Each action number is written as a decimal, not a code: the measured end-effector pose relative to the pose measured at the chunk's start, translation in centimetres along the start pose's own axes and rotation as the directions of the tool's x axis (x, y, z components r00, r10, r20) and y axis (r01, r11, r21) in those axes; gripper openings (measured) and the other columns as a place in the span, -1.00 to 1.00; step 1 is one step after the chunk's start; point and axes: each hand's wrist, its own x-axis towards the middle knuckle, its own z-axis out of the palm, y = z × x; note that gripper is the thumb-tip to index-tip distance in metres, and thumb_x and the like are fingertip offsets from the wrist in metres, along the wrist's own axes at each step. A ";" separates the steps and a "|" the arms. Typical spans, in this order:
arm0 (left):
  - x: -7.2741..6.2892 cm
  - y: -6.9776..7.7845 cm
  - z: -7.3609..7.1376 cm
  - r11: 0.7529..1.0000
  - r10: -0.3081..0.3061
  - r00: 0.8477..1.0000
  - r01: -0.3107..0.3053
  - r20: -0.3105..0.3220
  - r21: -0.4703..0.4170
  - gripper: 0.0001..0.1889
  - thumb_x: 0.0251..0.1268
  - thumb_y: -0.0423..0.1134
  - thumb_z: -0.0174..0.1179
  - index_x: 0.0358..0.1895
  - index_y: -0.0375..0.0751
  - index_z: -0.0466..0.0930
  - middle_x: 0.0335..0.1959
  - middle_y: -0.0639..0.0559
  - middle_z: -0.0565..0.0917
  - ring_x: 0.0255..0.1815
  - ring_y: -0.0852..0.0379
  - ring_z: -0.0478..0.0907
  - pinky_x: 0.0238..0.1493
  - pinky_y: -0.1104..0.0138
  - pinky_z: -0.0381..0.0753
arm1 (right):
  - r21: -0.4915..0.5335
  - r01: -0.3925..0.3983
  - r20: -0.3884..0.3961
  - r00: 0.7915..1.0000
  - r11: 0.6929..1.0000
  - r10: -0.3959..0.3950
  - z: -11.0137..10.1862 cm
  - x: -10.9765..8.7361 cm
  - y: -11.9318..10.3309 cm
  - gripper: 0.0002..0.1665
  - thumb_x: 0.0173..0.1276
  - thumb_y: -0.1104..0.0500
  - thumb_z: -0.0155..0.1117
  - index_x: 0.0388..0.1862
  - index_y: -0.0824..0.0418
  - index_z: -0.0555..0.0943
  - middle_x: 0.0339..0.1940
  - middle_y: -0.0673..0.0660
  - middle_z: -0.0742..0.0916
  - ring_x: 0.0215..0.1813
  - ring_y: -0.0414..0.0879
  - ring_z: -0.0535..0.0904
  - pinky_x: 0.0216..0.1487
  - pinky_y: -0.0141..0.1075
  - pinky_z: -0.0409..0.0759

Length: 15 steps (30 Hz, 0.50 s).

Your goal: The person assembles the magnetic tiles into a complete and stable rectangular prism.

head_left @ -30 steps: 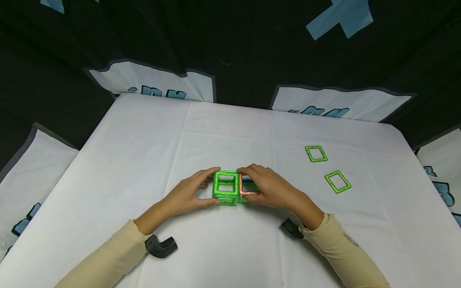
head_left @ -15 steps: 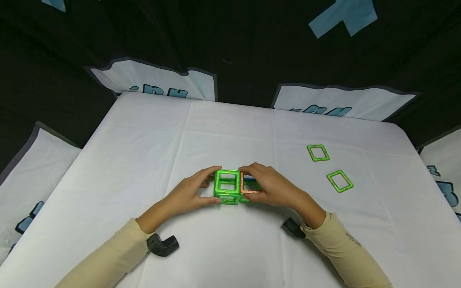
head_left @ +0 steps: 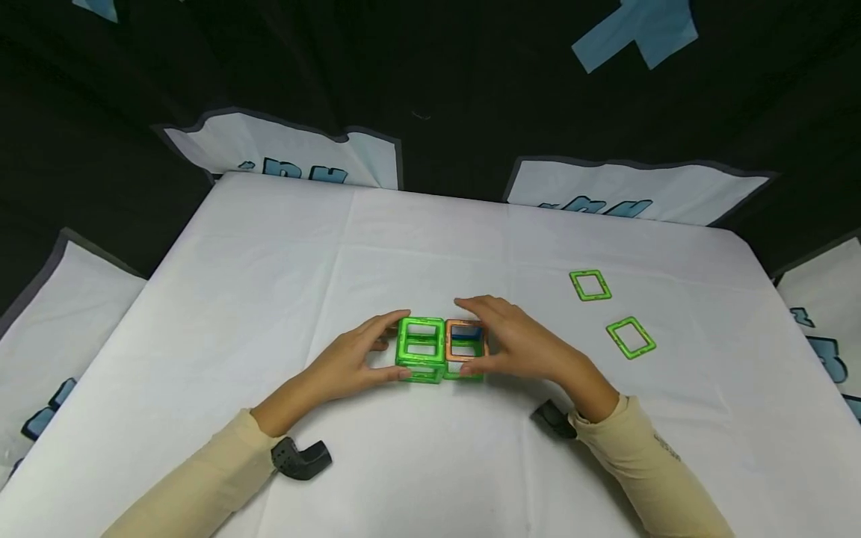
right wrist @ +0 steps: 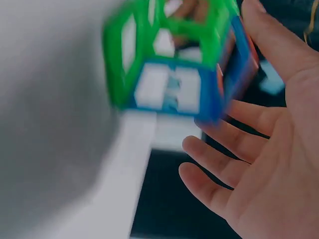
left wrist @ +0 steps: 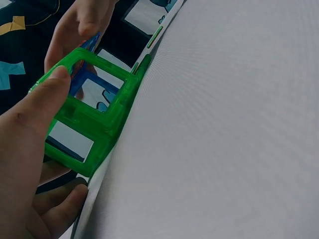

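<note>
In the head view, a green cube of magnetic tiles (head_left: 422, 359) stands on the white table. My left hand (head_left: 346, 370) holds it from the left, thumb on the near side and fingers at the far side. Joined to the cube's right is a second block, with an orange tile (head_left: 466, 359) on top and green edges below. The right wrist view shows blue tiles (right wrist: 212, 97) on this block's right end, somewhat blurred. My right hand (head_left: 525, 345) is spread around that end, fingers straight and raised, thumb close to the orange tile's near edge.
Two loose green square tiles lie flat to the right, one farther back (head_left: 596, 297) and one nearer (head_left: 618, 343). The white tabletop (head_left: 269, 246) ends at a dark curtain (head_left: 457, 97) behind. A black wrist camera (head_left: 303, 459) sits at the left cuff, another (head_left: 554, 420) at the right.
My right hand has loosened from the block with the orange tile and drawn slightly right, its fingers lifting and straightening. The left hand keeps its hold on the green cube.
</note>
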 end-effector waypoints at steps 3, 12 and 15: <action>-0.1 0.1 -0.1 1.000 -0.013 1.000 0.013 0.000 0.003 -0.15 0.00 0.14 0.28 0.38 0.11 0.07 0.23 -0.02 0.40 -0.05 0.03 0.59 -0.03 0.19 0.62 | 0.009 -0.099 -0.024 0.995 0.995 0.099 -1.8 -1.1 1.8 0.01 -0.01 -0.21 0.38 0.36 0.17 0.23 0.32 0.19 0.36 0.35 0.11 0.22 0.32 0.11 0.28; 0.0 -0.2 0.1 0.999 -0.021 1.000 0.020 -0.015 -0.042 -0.15 0.05 0.06 0.28 0.40 0.04 0.04 0.21 -0.03 0.38 -0.04 0.03 0.58 -0.05 0.29 0.64 | -0.108 -0.581 0.025 0.810 0.807 0.586 -7.4 -6.3 10.0 -0.34 0.27 0.02 0.18 0.20 0.44 0.34 0.15 0.49 0.40 0.16 0.35 0.34 0.10 0.21 0.41; 0.3 -0.1 0.2 0.997 -0.023 1.000 0.022 -0.014 -0.071 -0.14 0.06 0.04 0.28 0.41 0.03 0.02 0.21 -0.04 0.37 -0.05 0.02 0.59 -0.05 0.33 0.64 | -0.176 -0.702 0.095 0.686 0.690 0.722 -8.4 -8.1 12.2 -0.38 0.22 0.00 0.20 0.05 0.49 0.44 0.02 0.51 0.50 -0.01 0.34 0.44 -0.12 0.14 0.52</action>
